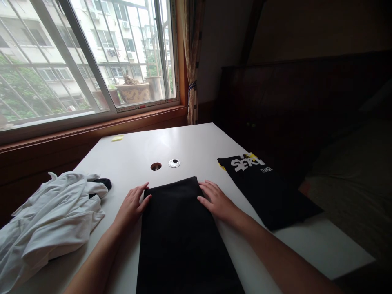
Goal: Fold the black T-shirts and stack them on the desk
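A plain black cloth (180, 241), folded into a long flat panel, lies on the white table (190, 141) and runs down past the bottom of the view. At its far left corner is my left hand (133, 204), thumb on the cloth's edge and fingers apart. My right hand (218, 201) touches the far right corner, its thumb on the edge and its fingers spread beside it. Neither hand is closed on the cloth.
Crumpled white clothing (58, 224) lies at the left. A folded black shirt (269, 196) with white lettering rests at the right. Beyond the cloth are a round hole (156, 166), a round metal cover (174, 163) and a yellow paper (117, 138). A window stands behind.
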Available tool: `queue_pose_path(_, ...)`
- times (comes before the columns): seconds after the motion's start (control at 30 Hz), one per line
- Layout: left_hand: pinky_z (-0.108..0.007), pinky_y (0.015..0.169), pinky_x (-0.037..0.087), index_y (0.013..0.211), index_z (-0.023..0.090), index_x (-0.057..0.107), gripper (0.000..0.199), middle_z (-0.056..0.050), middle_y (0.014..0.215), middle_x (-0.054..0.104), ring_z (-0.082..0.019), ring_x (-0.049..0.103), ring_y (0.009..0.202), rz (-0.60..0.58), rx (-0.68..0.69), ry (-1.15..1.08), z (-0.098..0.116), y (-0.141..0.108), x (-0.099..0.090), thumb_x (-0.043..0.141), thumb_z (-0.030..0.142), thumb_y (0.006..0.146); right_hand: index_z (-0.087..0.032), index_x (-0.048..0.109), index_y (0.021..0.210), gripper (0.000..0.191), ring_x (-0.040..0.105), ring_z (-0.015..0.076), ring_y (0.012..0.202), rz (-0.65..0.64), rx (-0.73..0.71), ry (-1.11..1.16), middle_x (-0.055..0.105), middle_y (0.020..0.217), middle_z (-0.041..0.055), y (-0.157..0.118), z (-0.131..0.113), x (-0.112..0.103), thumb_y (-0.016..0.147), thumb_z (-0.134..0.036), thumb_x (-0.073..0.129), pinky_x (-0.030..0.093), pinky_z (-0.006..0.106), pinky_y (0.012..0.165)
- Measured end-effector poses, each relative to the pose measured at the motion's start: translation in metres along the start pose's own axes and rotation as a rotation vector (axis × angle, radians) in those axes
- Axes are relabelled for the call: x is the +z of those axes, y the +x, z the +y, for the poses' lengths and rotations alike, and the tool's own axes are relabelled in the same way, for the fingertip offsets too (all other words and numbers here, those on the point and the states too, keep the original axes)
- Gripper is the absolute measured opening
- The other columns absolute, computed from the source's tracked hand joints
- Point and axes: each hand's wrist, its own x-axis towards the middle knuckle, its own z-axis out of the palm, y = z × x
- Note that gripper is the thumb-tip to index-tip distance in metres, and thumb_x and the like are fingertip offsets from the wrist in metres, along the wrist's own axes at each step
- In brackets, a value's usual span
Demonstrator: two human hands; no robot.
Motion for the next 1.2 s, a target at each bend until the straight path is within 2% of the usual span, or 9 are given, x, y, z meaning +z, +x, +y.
queue_pose_path(0.17, -0.049, 0.101, 0.045, 0.140, 0.028, 0.052, 0.046, -0.006, 0.113, 0.066, -0.028, 0.057, 0.109, 0.019, -0.023, -0.029, -0.004, 0.000, -0.001, 0.052, 0.046, 0.097, -0.022, 0.052, 0.143, 0.052, 0.042, 0.0294, 0.138, 0.024, -0.034, 0.074, 0.054, 0.145, 0.0104, -0.003, -0.004, 0.002, 0.097, -0.048, 0.052, 0.037, 0.051, 0.114)
queue_pose_path(0.3, -0.047, 0.095, 0.049, 0.136, 0.027, 0.053, 0.045, -0.005, 0.102, 0.063, -0.026, 0.059, 0.098, 0.008, -0.049, -0.065, 0.002, 0.000, -0.006, 0.053, 0.046, 0.096, -0.027, 0.055, 0.139, 0.049, 0.053, 0.0283, 0.121, 0.043, -0.031, 0.150, 0.062, 0.130, 0.0085, -0.004, -0.011, -0.004, 0.093, -0.041, 0.060, 0.047, 0.047, 0.102)
queue_pose_path(0.53, -0.038, 0.079, 0.057, 0.130, 0.029, 0.059, 0.043, -0.004, 0.106, 0.055, -0.019, 0.062, 0.083, 0.069, -0.120, -0.186, 0.009, -0.001, -0.008, 0.058, 0.048, 0.092, -0.028, 0.058, 0.135, 0.047, 0.061, 0.0248, 0.095, -0.002, 0.093, 0.236, 0.067, 0.096, 0.0038, -0.005, -0.016, -0.009, 0.090, -0.041, 0.062, 0.052, 0.041, 0.084)
queue_pose_path(0.73, -0.037, 0.082, 0.060, 0.129, 0.027, 0.059, 0.045, -0.007, 0.119, 0.056, -0.021, 0.065, 0.096, 0.076, -0.165, -0.401, 0.008, 0.001, -0.008, 0.062, 0.048, 0.090, -0.030, 0.052, 0.140, 0.055, 0.062, 0.0226, 0.090, -0.061, 0.101, 0.318, 0.064, 0.101, 0.0033, -0.007, -0.018, -0.008, 0.088, -0.040, 0.064, 0.053, 0.039, 0.082)
queue_pose_path(0.83, -0.038, 0.081, 0.059, 0.131, 0.026, 0.057, 0.049, -0.009, 0.126, 0.060, -0.024, 0.066, 0.098, 0.046, -0.206, -0.408, 0.012, 0.001, -0.011, 0.063, 0.051, 0.088, -0.031, 0.050, 0.140, 0.055, 0.062, 0.0205, 0.085, -0.074, 0.088, 0.385, 0.062, 0.098, 0.0018, -0.008, -0.021, -0.010, 0.087, -0.036, 0.064, 0.053, 0.037, 0.078)
queue_pose_path(1.0, -0.036, 0.072, 0.056, 0.134, 0.026, 0.056, 0.053, -0.006, 0.108, 0.071, -0.022, 0.067, 0.082, -0.062, -0.283, -0.350, 0.020, 0.000, -0.017, 0.060, 0.054, 0.089, -0.031, 0.052, 0.136, 0.049, 0.060, 0.0182, 0.082, -0.015, 0.083, 0.464, 0.059, 0.094, -0.0002, -0.009, -0.024, -0.013, 0.088, -0.030, 0.062, 0.052, 0.034, 0.076)
queue_pose_path(1.2, -0.032, 0.071, 0.054, 0.132, 0.026, 0.059, 0.051, -0.004, 0.099, 0.067, -0.021, 0.065, 0.081, -0.092, -0.265, -0.421, 0.031, -0.002, -0.018, 0.061, 0.051, 0.089, -0.031, 0.057, 0.126, 0.038, 0.061, 0.0170, 0.081, 0.113, 0.157, 0.563, 0.056, 0.096, -0.0009, -0.007, -0.021, -0.013, 0.088, -0.029, 0.059, 0.052, 0.034, 0.075)
